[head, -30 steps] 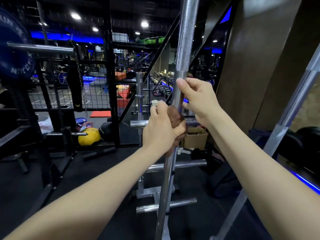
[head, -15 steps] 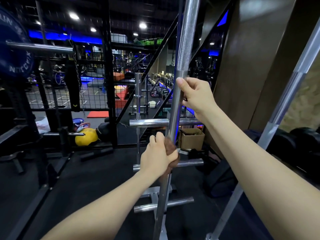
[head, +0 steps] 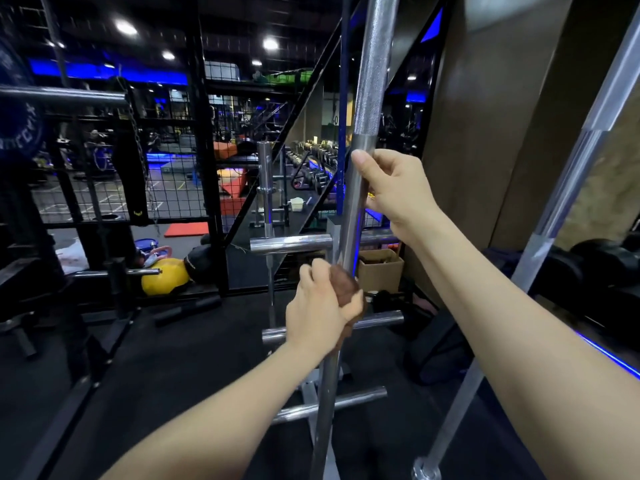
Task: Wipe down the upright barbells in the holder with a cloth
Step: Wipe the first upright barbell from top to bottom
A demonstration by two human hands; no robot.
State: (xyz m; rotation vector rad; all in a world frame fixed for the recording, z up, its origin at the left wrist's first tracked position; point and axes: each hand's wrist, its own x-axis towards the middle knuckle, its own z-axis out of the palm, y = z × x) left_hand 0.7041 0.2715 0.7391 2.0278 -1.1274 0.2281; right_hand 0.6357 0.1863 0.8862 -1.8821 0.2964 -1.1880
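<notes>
A chrome barbell (head: 370,81) stands upright in front of me, knurled above and smooth lower down. My right hand (head: 394,188) grips its smooth part just under the knurling. Lower on the same bar, my left hand (head: 322,306) is wrapped around it with a brown cloth (head: 344,289) pressed between palm and bar. The cloth's tail hangs below my fist. A second barbell (head: 568,202) leans at the right, untouched. The holder at the bars' feet is mostly hidden.
A plate tree (head: 291,243) with horizontal chrome pegs stands right behind the bar. A black rack and wire cage (head: 204,168) lie to the left, with a yellow ball (head: 165,276) on the floor. A cardboard box (head: 379,268) sits behind; a brown wall (head: 485,133) is on the right.
My left hand slid the cloth down the bar from just under my right hand to well below it, and has held at about that height. My right hand kept its grip.
</notes>
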